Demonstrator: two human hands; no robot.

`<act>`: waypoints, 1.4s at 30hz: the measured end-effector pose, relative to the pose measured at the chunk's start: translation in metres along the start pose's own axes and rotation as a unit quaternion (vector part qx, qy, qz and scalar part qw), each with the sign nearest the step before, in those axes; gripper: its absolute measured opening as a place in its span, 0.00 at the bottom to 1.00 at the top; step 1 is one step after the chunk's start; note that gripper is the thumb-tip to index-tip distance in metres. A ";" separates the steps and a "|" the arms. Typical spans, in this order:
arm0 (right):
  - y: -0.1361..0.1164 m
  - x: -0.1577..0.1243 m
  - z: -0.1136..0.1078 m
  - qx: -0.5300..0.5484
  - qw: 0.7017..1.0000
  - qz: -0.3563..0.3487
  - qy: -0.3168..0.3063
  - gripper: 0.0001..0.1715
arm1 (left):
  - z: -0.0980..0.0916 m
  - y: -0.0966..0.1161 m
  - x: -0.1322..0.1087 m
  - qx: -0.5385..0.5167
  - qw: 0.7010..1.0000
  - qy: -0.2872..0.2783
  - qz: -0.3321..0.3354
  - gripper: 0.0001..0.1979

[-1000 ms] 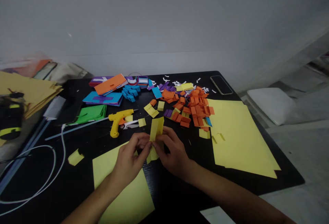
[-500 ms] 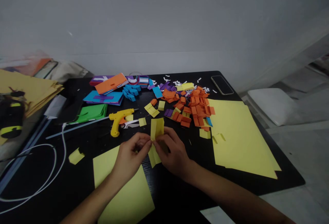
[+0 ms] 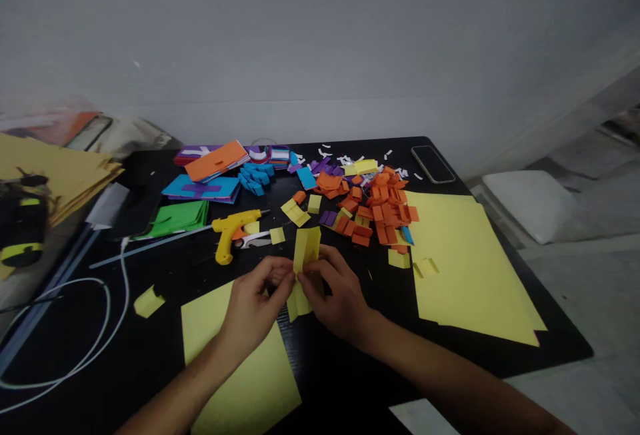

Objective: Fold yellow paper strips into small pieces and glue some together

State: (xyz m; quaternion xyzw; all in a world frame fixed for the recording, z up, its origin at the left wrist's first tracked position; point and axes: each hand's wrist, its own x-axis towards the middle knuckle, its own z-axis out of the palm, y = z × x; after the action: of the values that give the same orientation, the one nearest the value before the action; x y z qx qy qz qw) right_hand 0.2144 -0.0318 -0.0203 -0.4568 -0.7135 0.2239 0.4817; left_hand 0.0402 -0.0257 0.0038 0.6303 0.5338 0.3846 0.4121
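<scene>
A folded strip of yellow paper [image 3: 307, 248] stands on end between my hands, creased lengthwise. My left hand [image 3: 260, 295] pinches its left edge near the middle with thumb and forefinger. From the other side my right hand [image 3: 337, 292] grips the same strip, its thumb close to the left thumb. Part of the strip is hidden behind the right fingers. Beneath my left forearm lies a flat yellow sheet [image 3: 250, 375]. Small folded yellow pieces [image 3: 296, 212] and a heap of orange folded pieces [image 3: 387, 205] lie beyond my hands.
A yellow glue gun [image 3: 230, 232] lies left of centre beside scissors [image 3: 254, 240]. Folded coloured paper packets [image 3: 203, 188] are stacked at the back left. Large yellow sheets [image 3: 460, 262] cover the right side, with a phone [image 3: 433, 164] behind. A white cable [image 3: 107, 315] loops at left.
The lower end of the yellow strip has shifted up slightly. Both hands keep their grip in nearly the same place.
</scene>
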 end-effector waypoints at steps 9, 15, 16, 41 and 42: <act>0.000 -0.002 -0.001 -0.005 1.000 -0.010 -0.003 0.03 | 0.001 0.004 0.002 -0.053 0.998 0.004 -0.031 0.05; -0.001 -0.002 0.000 -0.001 1.000 -0.019 0.013 0.04 | 0.001 0.005 0.002 -0.100 0.994 0.000 -0.054 0.07; -0.001 -0.002 0.000 0.000 1.000 -0.020 0.015 0.04 | 0.001 0.004 0.002 -0.101 0.993 -0.001 -0.057 0.07; 0.002 -0.004 -0.002 -0.005 0.999 -0.047 0.002 0.07 | 0.001 0.004 0.001 -0.115 0.992 0.005 -0.053 0.05; 0.002 -0.004 -0.002 -0.008 0.999 -0.047 0.000 0.07 | 0.001 0.003 0.001 -0.116 0.992 0.007 -0.054 0.06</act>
State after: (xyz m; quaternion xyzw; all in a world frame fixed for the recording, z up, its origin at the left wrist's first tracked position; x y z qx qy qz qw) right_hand 0.2177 -0.0346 -0.0229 -0.4262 -0.7359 0.1953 0.4886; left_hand 0.0427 -0.0250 0.0067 0.5463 0.5216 0.4252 0.4986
